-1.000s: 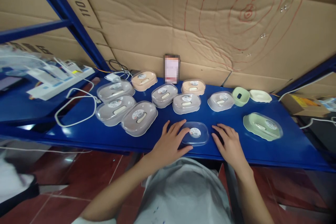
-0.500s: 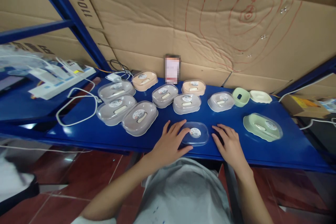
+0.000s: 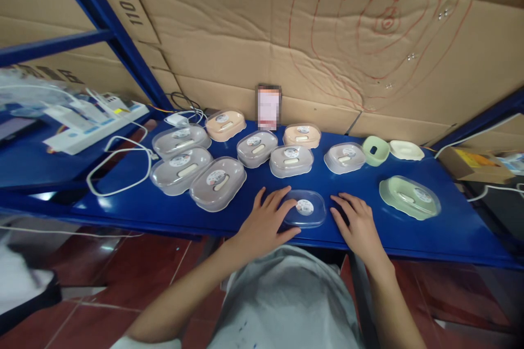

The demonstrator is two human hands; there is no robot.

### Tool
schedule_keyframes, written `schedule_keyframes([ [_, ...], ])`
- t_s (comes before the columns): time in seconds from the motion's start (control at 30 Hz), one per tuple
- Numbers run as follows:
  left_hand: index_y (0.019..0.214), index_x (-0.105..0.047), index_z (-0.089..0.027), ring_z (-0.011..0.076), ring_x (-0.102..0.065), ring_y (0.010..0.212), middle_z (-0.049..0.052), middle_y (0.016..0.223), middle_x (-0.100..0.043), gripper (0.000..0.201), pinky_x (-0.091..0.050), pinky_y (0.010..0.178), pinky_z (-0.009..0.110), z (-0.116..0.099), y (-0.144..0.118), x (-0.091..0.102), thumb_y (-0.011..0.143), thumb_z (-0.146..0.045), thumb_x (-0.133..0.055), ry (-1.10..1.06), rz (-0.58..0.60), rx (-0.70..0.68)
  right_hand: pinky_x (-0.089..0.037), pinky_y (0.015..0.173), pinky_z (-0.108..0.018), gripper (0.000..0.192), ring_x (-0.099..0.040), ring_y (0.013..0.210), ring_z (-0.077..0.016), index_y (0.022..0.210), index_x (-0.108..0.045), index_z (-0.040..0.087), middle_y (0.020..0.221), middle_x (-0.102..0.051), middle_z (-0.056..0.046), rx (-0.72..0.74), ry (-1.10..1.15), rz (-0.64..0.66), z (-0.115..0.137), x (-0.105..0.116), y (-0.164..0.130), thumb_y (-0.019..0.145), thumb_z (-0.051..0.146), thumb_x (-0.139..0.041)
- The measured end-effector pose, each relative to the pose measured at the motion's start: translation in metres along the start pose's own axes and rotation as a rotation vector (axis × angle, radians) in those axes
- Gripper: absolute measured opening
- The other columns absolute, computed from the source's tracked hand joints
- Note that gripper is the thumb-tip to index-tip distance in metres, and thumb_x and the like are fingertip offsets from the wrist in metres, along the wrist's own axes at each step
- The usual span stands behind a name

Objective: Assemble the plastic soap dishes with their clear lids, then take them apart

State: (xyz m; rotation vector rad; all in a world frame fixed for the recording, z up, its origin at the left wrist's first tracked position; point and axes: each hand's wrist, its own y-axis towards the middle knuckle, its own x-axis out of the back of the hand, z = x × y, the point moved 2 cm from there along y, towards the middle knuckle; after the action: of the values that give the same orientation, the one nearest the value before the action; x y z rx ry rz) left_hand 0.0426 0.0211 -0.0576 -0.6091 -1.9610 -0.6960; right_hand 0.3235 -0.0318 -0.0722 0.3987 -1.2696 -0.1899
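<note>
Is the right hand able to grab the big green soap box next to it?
Probably yes. The right hand lies flat on the blue shelf, and the green soap box sits just to its right with only bare shelf between them.

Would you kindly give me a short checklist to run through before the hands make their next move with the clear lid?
1. Left hand touching the clear lid: ok, fingers rest on its left edge.
2. Right hand on the lid: not ok, it lies flat on the blue shelf beside it.
3. Lid flat on the shelf: ok.
4. Open green dish free of a lid: ok.
5. White cable away from the hands: ok.
6. Firm grip on the lid: cannot tell.
</note>
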Motion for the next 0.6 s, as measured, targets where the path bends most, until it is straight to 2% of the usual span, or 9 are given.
schedule_keyframes([
  [0.1,0.143,-0.057,-0.024,0.0382,-0.044,0.157,0.020,0.170,-0.041,0.056,-0.024,0.131,0.073,-0.003,0.000,0.001,0.093,-0.040,-0.077,0.012,-0.004,-0.002,-0.051,0.106,-0.054,0.039,-0.065,0.129,-0.0338,0.139,-0.069,0.027,0.139,-0.070,-0.012,0.001,0.038,0.014,-0.002,0.003,0.001,0.112,0.045,-0.049],
  [0.23,0.145,-0.056,-0.024,0.0361,-0.043,0.158,0.020,0.170,-0.042,0.053,-0.025,0.131,0.071,-0.004,0.000,0.002,0.096,-0.037,-0.073,0.017,0.000,0.009,-0.053,0.110,-0.051,0.043,-0.065,0.132,-0.0304,0.151,-0.059,0.028,0.144,-0.069,-0.011,0.026,0.067,0.012,-0.019,0.013,0.018,0.112,0.042,-0.047],
  [0.33,0.146,-0.055,-0.024,0.0342,-0.045,0.157,0.020,0.167,-0.045,0.051,-0.026,0.131,0.071,-0.002,0.000,0.003,0.100,-0.037,-0.070,0.015,0.007,0.011,-0.049,0.114,-0.055,0.052,-0.056,0.144,-0.0356,0.159,-0.052,0.024,0.161,-0.056,-0.015,0.035,-0.086,-0.004,-0.045,0.024,0.048,0.111,0.044,-0.046],
  [0.47,0.147,-0.054,-0.024,0.0341,-0.044,0.157,0.020,0.167,-0.046,0.050,-0.027,0.130,0.071,0.000,-0.001,0.002,0.102,-0.039,-0.068,0.019,0.007,0.005,-0.041,0.119,-0.063,0.065,-0.044,0.154,-0.0428,0.165,-0.043,0.014,0.172,-0.040,-0.022,-0.063,-0.367,0.112,-0.087,0.035,0.099,0.104,0.034,-0.051],
  [0.53,0.147,-0.054,-0.024,0.0342,-0.045,0.157,0.020,0.167,-0.046,0.050,-0.027,0.130,0.072,0.000,-0.001,0.001,0.102,-0.039,-0.069,0.022,0.009,0.006,-0.038,0.121,-0.063,0.066,-0.044,0.154,-0.0418,0.162,-0.047,0.011,0.170,-0.043,-0.023,-0.166,-0.461,0.155,-0.104,0.036,0.119,0.099,0.029,-0.054],
  [0.6,0.147,-0.054,-0.025,0.0343,-0.046,0.156,0.019,0.167,-0.046,0.050,-0.027,0.130,0.072,0.000,-0.001,0.001,0.101,-0.038,-0.069,0.022,0.007,0.009,-0.040,0.117,-0.063,0.058,-0.053,0.146,-0.0416,0.151,-0.058,0.010,0.157,-0.058,-0.026,-0.255,-0.504,0.160,-0.115,0.035,0.133,0.096,0.027,-0.054],
])
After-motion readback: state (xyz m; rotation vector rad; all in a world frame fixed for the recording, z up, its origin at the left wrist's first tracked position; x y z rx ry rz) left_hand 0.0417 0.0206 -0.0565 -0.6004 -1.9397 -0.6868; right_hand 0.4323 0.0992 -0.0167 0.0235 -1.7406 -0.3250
